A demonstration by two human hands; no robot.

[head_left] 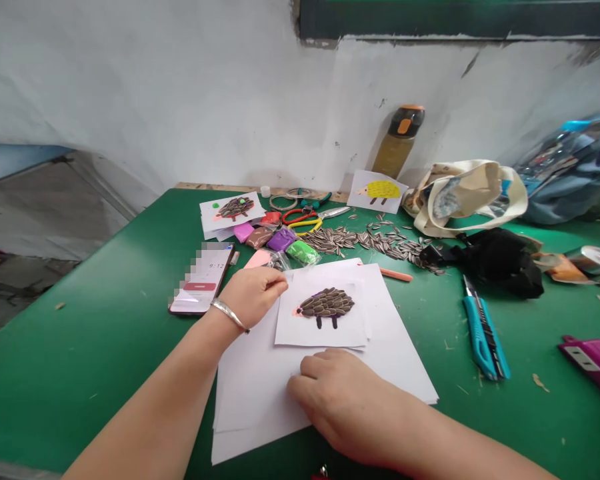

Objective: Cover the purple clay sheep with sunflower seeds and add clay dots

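Note:
A small white card [293,333] bears a hedgehog [330,303] with a body of dark seeds, a pink face and two black legs. It rests on a stack of white paper [400,360]. My left hand [255,290], with a silver bangle at the wrist, is closed in a pinch beside the card's upper left; what the fingertips hold, if anything, is too small to name. Just below the card, my right hand [333,393] lies over the paper with its fingers curled; its fingertips are hidden.
Behind the paper are striped seeds [333,240], clay packets [281,239], scissors [330,213] and two more hedgehog cards. A phone [205,280] lies at left. At right are a teal cutter [485,333], a black pouch [505,260] and a cloth bag [460,217].

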